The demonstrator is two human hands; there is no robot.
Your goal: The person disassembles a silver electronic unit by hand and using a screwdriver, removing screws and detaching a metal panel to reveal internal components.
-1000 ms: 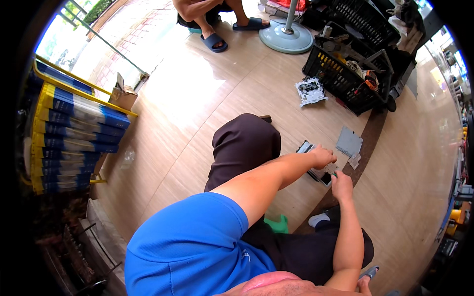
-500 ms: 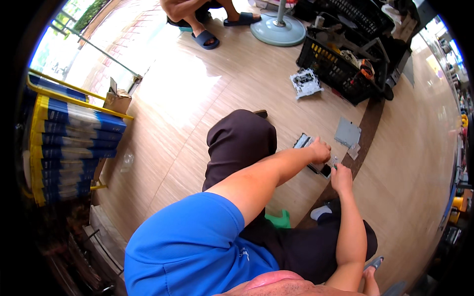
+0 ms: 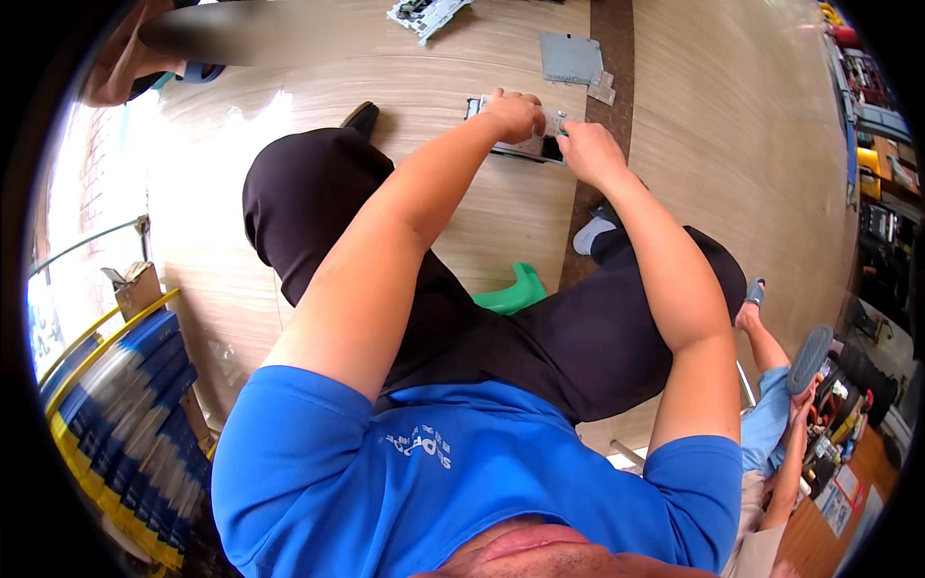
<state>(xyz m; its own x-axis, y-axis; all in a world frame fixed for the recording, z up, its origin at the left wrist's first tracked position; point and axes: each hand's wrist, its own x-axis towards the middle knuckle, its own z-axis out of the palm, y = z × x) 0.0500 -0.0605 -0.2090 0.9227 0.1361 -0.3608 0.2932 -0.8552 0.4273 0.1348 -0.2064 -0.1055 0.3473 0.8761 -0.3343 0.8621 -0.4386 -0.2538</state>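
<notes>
Where the fingers of both hands come close, one flat metal device (image 3: pixel 525 146) lies on the floor (image 3: pixel 713 125), directly under the left fingers and just beside the right. Dark area at its right end, next to the right fingertips; any contents too small to tell.

Yellow rack (image 3: pixel 64 390), one: well to the left of the fingers and nearer the body; holds a row of blue-and-white packages (image 3: pixel 130 414).

Cardboard carton (image 3: pixel 138 289), one, brown: left of the fingers, by the rack's far end; flaps raised, contents not discernible.

Markings: pale lettering on the chest of the blue shirt (image 3: pixel 520 482), nearer the body than the fingers. Package printing too blurred to read.

Left hand (image 3: pixel 518 116), one: fingers bent and slightly apart, touching the device's top; whether they clamp it cannot be told.

Right hand (image 3: pixel 590 151), one: fingers curled together, pinching a small green item (image 3: pixel 563 133) at the tips, over the device's right end.

Grey plate (image 3: pixel 570 58), one: just beyond the fingers; small pale piece (image 3: pixel 601 89) at its near right corner.

Light-coloured frame (image 3: pixel 428 16), one: farther beyond, to the left.

Green stool (image 3: pixel 520 291), one: between fingers and body, partly hidden by the trousers (image 3: pixel 328 193).
</notes>
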